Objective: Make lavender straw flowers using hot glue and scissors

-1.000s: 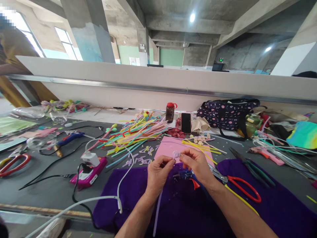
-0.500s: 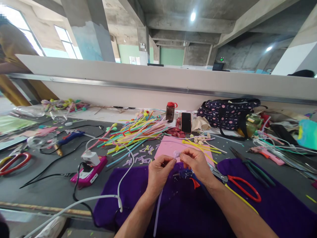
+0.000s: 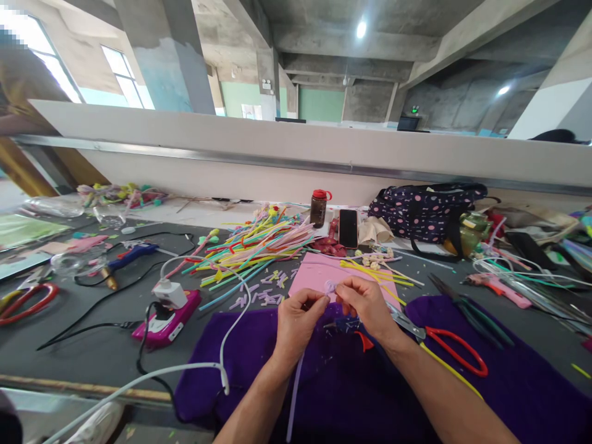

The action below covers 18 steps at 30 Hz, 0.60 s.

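The left hand point(image 3: 296, 324) and right hand point(image 3: 367, 305) pinch a small lilac curl point(image 3: 329, 287) between them (each grip closed on it), above the purple cloth point(image 3: 342, 388) at the tabletop's point(image 3: 92, 351) near edge.

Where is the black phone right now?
Head view, far side of the table, right of centre: the black phone sits between the red-capped bottle and the dotted bag.

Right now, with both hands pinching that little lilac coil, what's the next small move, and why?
Probably roll the lilac coil one more wrap with the right hand while the left hand feeds: a long lilac strip hangs loose below the left hand, and both hands' fingertips pinch the coil.
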Each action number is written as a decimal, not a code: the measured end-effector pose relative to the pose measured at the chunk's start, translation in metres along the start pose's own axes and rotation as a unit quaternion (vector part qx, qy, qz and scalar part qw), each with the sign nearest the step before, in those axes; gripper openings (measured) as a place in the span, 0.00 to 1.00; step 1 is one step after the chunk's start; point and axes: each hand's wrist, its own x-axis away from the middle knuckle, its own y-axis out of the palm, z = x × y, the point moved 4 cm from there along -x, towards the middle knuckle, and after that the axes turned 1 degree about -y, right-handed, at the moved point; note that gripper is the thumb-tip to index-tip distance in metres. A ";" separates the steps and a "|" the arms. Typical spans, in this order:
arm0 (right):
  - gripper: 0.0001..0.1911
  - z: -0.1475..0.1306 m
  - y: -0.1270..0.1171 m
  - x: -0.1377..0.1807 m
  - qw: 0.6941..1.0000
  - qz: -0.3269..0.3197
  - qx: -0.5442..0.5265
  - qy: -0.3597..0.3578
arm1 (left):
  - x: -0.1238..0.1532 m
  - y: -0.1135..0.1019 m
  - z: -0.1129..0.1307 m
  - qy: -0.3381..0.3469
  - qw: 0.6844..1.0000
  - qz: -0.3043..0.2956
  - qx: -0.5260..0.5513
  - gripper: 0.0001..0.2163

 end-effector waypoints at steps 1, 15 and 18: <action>0.11 0.000 0.000 0.000 1.000 0.000 0.000 -0.003 | 0.000 0.000 0.000 0.001 1.000 0.000 0.000 0.05; 0.09 0.001 0.002 0.000 1.000 0.017 0.023 -0.010 | 0.000 -0.001 0.002 -0.007 1.000 0.001 0.005 0.06; 0.09 0.002 0.003 0.000 0.999 0.027 0.025 -0.012 | 0.000 -0.001 0.002 -0.010 1.000 0.002 0.001 0.06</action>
